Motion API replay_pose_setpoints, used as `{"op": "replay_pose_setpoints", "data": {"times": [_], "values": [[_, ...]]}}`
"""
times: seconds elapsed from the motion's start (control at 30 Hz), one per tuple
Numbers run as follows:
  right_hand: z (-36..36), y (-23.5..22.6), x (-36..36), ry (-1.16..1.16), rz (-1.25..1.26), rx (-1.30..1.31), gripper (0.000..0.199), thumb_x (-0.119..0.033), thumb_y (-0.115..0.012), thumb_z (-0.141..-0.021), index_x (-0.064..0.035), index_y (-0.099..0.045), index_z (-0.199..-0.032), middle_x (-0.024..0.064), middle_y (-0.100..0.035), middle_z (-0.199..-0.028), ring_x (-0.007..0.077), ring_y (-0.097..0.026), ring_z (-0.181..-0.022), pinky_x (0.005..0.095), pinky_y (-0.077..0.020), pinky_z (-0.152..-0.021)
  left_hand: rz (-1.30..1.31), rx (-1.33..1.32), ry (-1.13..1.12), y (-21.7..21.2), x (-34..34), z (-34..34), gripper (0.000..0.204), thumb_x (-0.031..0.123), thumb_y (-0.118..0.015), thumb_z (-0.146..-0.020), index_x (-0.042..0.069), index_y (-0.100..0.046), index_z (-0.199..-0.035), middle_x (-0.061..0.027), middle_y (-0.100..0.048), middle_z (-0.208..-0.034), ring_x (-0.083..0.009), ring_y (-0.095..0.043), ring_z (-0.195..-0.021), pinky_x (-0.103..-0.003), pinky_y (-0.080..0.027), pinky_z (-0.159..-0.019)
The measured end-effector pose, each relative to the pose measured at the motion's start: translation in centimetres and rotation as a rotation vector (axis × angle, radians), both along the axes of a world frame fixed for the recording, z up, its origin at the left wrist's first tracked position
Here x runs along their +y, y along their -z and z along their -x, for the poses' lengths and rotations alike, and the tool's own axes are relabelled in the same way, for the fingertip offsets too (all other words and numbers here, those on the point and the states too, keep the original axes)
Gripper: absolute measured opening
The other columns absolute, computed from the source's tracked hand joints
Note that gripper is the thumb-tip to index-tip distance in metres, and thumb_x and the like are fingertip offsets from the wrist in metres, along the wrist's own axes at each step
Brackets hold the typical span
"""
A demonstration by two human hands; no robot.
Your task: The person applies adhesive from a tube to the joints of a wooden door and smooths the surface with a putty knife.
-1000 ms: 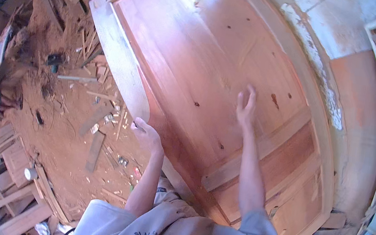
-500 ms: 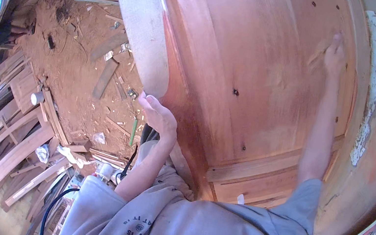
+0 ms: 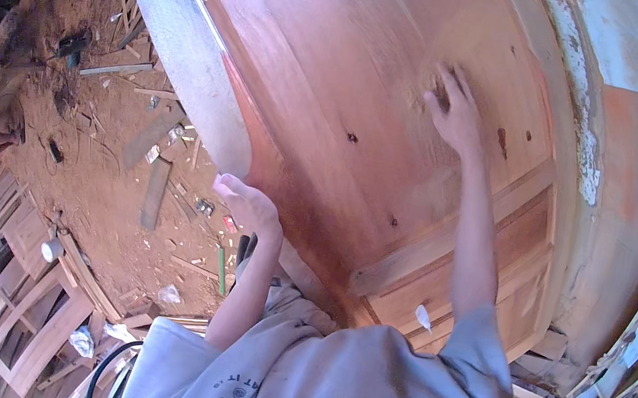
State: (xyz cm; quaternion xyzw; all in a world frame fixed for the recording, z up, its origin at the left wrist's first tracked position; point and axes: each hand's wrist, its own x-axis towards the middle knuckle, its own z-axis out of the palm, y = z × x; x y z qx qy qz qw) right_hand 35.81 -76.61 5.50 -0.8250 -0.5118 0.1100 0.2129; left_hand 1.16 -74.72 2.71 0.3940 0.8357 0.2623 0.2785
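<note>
Broadly, the panel point(image 3: 318, 106) lay directly before the person, its long axis running from close to the waist away and leftward, with its far end beyond the upper edge of the view. Of the two hands, the right hand point(image 3: 457, 121) was the one over the broad wooden face, right of its middle, its forearm crossing the rail point(image 3: 415, 257) at the near end. Its fingers were bent and a little apart, pointing away and to the left, roughly along the grain, with the thumb set off from them; whether anything sat beneath the fingertips could not be told. A tan patch point(image 3: 423, 100) showed just beside the thumb, and a knot point(image 3: 352, 138) lay nearer the left edge, between the two hands. The left hand point(image 3: 250, 206) was at that left edge, lower down and closer to the body, just beside the rounded end of the pale strip point(image 3: 198, 65). It was loosely curled, the thumb lying near the fingers, and a firm hold on the edge could not be made out. Past it, left of the panel, the floor point(image 3: 77, 184) carried wood scraps and a green stick point(image 3: 221, 269).
</note>
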Motion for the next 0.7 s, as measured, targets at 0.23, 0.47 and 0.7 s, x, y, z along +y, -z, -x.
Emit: {"op": "replay_pose_setpoints", "data": {"times": [0.23,0.47,0.7], "values": [[3.2,2.4,-0.8,-0.005,0.049,-0.052,0.037,-0.022,-0.057,-0.093,-0.0115,-0.059,-0.128,0.0184,-0.051,-0.137,0.0344,-0.047,-0.127,0.0415,-0.0415,-0.104,0.027,-0.072,0.097,-3.1,0.2,-1.2,0.071,0.051,-0.017,-0.102,-0.01,-0.042,-0.129,-0.0345,-0.051,-0.124,-0.0464,-0.052,-0.115,-0.051,-0.041,-0.096],[7.8,1.2,-0.8,0.317,-0.051,0.376,0.028,-0.022,-0.05,-0.092,-0.0029,-0.063,-0.106,0.0137,-0.065,-0.104,0.0291,-0.059,-0.099,0.0419,-0.0452,-0.089,0.055,-0.148,0.08,-2.8,-0.6,0.0,0.076,0.053,-0.016,-0.101,-0.012,-0.034,-0.135,-0.0375,-0.047,-0.128,-0.0487,-0.049,-0.119,-0.051,-0.04,-0.099],[4.4,6.2,-0.8,0.433,-0.456,0.303,0.022,-0.018,-0.047,-0.089,0.001,-0.058,-0.093,0.0196,-0.057,-0.092,0.028,-0.052,-0.087,0.0408,-0.0389,-0.078,0.081,-0.167,0.091,-4.2,-1.1,-1.3,0.08,0.057,-0.017,-0.1,-0.014,-0.033,-0.134,-0.0393,-0.047,-0.126,-0.0486,-0.052,-0.117,-0.055,-0.044,-0.098]]}}
